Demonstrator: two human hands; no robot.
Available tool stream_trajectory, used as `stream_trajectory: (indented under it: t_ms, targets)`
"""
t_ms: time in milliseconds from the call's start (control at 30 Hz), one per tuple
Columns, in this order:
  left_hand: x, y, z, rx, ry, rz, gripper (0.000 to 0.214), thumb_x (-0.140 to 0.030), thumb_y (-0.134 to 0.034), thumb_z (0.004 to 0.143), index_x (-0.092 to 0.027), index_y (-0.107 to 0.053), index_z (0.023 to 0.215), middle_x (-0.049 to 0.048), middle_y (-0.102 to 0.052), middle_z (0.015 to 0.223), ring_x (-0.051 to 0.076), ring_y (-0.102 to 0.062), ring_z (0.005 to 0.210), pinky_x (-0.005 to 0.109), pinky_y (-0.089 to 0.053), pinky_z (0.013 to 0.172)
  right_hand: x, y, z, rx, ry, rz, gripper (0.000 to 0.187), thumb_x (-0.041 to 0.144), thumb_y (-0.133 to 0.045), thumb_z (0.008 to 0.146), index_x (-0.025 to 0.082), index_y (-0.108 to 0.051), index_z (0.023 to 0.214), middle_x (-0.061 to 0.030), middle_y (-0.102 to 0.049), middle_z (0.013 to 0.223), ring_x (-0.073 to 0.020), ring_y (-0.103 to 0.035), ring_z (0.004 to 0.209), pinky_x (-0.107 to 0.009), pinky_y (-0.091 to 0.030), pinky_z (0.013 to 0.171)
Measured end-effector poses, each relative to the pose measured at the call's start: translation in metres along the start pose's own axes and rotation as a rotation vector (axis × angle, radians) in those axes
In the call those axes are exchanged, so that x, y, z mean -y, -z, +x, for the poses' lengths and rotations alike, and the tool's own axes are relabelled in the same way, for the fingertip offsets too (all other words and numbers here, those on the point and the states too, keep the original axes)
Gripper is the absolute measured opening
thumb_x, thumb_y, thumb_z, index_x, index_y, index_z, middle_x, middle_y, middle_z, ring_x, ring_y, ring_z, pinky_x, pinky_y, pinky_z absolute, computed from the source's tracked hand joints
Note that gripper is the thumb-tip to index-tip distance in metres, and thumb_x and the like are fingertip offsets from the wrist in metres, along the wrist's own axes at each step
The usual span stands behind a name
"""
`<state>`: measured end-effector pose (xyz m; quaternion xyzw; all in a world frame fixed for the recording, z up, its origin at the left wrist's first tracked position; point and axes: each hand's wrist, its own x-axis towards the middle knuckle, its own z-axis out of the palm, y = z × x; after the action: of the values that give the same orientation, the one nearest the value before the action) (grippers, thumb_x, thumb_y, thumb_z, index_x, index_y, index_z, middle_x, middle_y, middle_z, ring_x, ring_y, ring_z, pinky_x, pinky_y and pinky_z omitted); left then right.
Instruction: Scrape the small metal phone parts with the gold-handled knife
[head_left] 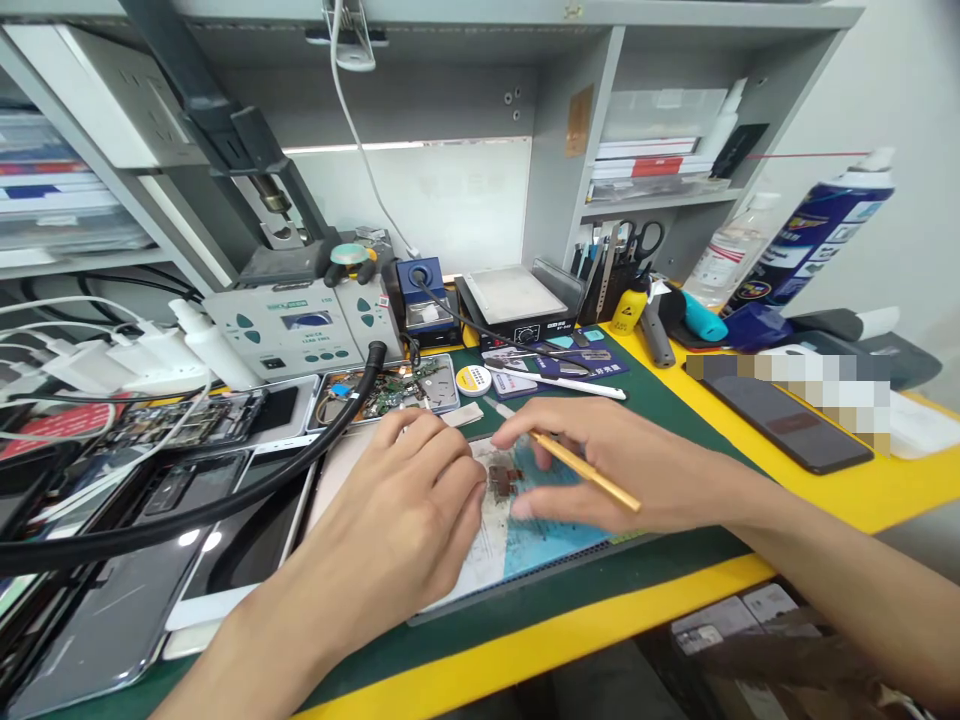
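In my right hand [600, 460] is a slim gold-handled tool [589, 472] like a pen, its pale tip pointing up and left past my index finger. The thumb and fingertips of that hand hover around a small brown board piece [502, 482] with copper-coloured tabs. This piece lies on a stained white and blue booklet [536, 545]. My left hand [420, 510] rests at the booklet's left side, fingers curled and pressed together. Its fingertips are turned away, so anything between them is hidden. Beyond it lies a small whitish strip [463, 415].
A black hose [330, 430] arches over phones and a circuit board tray [397, 390] at left. Behind stand a grey soldering station [300, 325] and a hot plate [521, 300]. A white pen-like tool [562, 382] lies on the green mat. A dark phone [780, 412] is at right.
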<state>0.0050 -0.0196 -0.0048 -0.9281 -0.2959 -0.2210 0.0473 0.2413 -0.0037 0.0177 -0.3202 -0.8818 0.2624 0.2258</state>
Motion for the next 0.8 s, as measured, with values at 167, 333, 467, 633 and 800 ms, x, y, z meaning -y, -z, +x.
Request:
stream_trajectory:
  t_ms: [167,333,467,633,800]
  targets:
    - [0.001,-0.001,0.000,-0.002,0.004,0.008,0.019,-0.015,-0.048,0.098,-0.014,-0.065,0.089,0.0068,-0.060,0.083,0.022,-0.054,0.085,0.047,-0.042,0.089,-0.003,-0.006,0.000,0.062,0.065,-0.064,0.032,0.030,-0.070,0.092,0.019,-0.060,0.120,-0.0059,-0.070,0.110,-0.0204,-0.065,0.098,-0.032,-0.047,0.089]
    - [0.001,-0.002,0.000,-0.014,-0.004,0.003,0.017,-0.014,-0.050,0.097,-0.013,-0.066,0.089,0.0076,-0.060,0.084,0.022,-0.053,0.085,0.046,-0.042,0.088,-0.005,-0.011,0.000,0.046,0.073,-0.078,0.022,0.021,-0.065,0.092,0.019,-0.062,0.114,-0.0053,-0.071,0.107,-0.0200,-0.065,0.095,-0.031,-0.048,0.086]
    - [0.000,-0.002,0.000,-0.020,0.007,-0.018,0.017,-0.015,-0.051,0.097,-0.013,-0.065,0.089,0.0076,-0.060,0.085,0.022,-0.052,0.086,0.046,-0.041,0.089,-0.005,-0.012,-0.001,0.040,0.052,-0.075,0.022,0.020,-0.065,0.090,0.018,-0.063,0.112,-0.0041,-0.072,0.100,-0.0195,-0.066,0.089,-0.031,-0.048,0.083]
    - [0.001,0.000,-0.001,-0.018,0.065,-0.068,0.016,-0.017,-0.048,0.098,-0.018,-0.063,0.093,0.0064,-0.061,0.090,0.022,-0.051,0.089,0.043,-0.041,0.086,-0.003,-0.012,-0.001,0.009,0.035,-0.077,0.026,0.019,-0.067,0.088,0.018,-0.063,0.114,-0.0064,-0.072,0.105,-0.0211,-0.067,0.092,-0.033,-0.050,0.083]
    - [0.000,0.000,0.000,-0.023,0.104,-0.087,0.015,-0.016,-0.044,0.100,-0.018,-0.058,0.093,0.0060,-0.060,0.091,0.023,-0.050,0.091,0.042,-0.039,0.084,-0.001,-0.014,0.000,-0.125,0.073,-0.034,0.016,0.016,-0.060,0.092,0.018,-0.064,0.107,-0.0034,-0.072,0.093,-0.0156,-0.066,0.081,-0.026,-0.050,0.075]
